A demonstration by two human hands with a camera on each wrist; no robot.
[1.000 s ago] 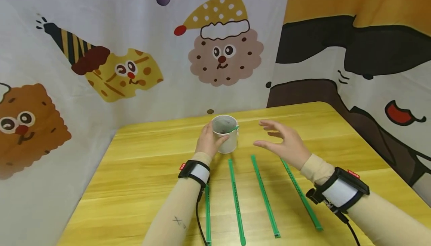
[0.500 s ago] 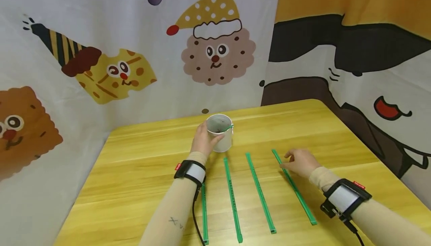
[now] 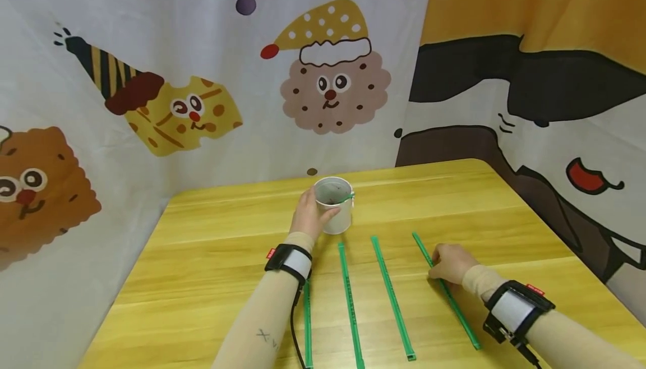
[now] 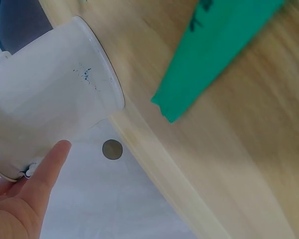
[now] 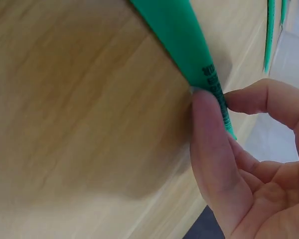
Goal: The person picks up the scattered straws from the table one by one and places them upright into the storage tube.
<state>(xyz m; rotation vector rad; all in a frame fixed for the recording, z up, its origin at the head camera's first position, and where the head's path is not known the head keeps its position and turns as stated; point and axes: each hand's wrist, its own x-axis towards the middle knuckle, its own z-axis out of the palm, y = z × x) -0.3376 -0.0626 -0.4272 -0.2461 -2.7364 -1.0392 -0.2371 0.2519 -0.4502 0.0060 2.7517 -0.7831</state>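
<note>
My left hand [image 3: 310, 215] holds the side of a small white bucket [image 3: 337, 222], thumb in front and fingers at its left. A thin green piece pokes over the bucket's right rim. In the left wrist view the bucket [image 4: 55, 84] appears with a finger along it. At the right, my right hand [image 3: 452, 263] pinches the rightmost long, thin green-wrapped stick [image 3: 460, 314] near its middle. The right wrist view has thumb and fingertip on either side of this flat, black-printed green stick [image 5: 177, 40]. What the wrapper contains is hidden.
Several more green-wrapped sticks lie lengthwise on the wooden table [image 3: 227, 229], including one in the middle [image 3: 393, 297] and another to its left [image 3: 350, 301]. The leftmost [image 3: 308, 324] is partly beside my left forearm. A printed curtain [image 3: 202, 38] hangs behind the table.
My right hand has come down from the air beside the bucket to the rightmost green-wrapped stick and now pinches it. The left hand stays on the bucket.
</note>
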